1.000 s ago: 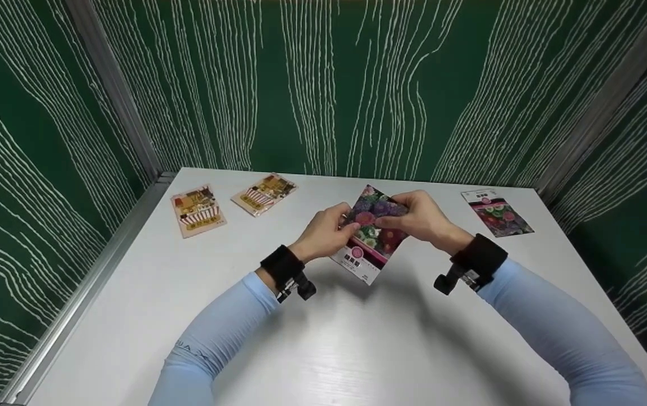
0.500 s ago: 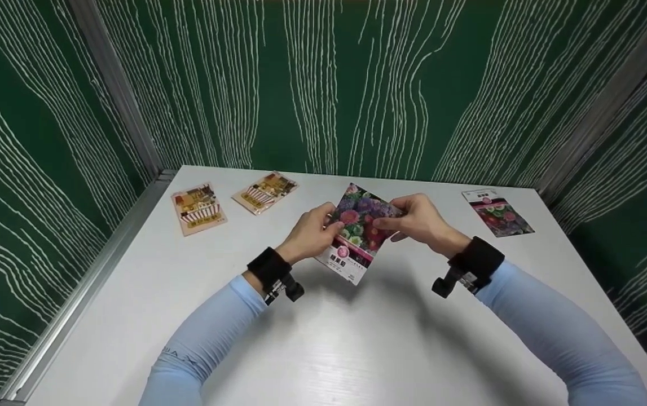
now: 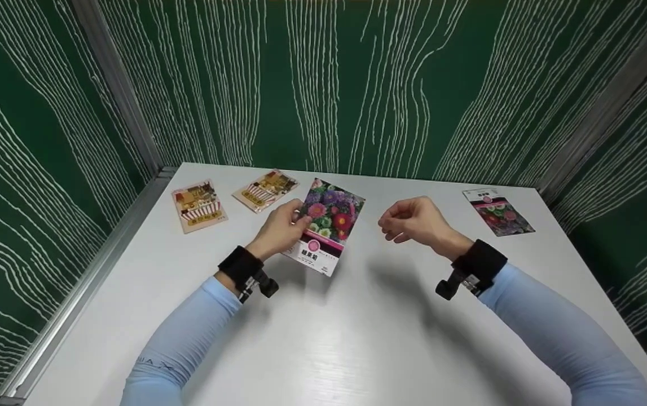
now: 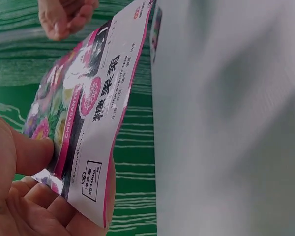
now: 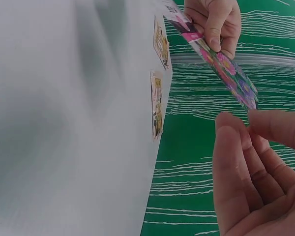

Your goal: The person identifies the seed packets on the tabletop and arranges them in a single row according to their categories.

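Observation:
In the head view my left hand (image 3: 278,231) pinches a flower seed packet (image 3: 331,217) by its left side, holding it tilted above the table. The left wrist view shows the thumb (image 4: 34,155) on the packet's printed front and the other fingers behind it. That front has colourful chrysanthemums, a pink and black band and a white lower part with dark lettering. To the right of the packet and apart from it, my right hand (image 3: 419,225) hangs in the air with loosely bent fingers and nothing between them.
Another flower seed packet (image 3: 498,212) lies at the table's back right. Two orange-and-yellow packets with striped bands, the left one (image 3: 199,206) and its neighbour (image 3: 265,190), lie at the back left. Green walls with white wavy lines stand around the white table (image 3: 323,349).
The right hand has let go of the flower seed packet, which both hands held before. My left hand has moved left with it, while the right hand stays in nearly the same place.

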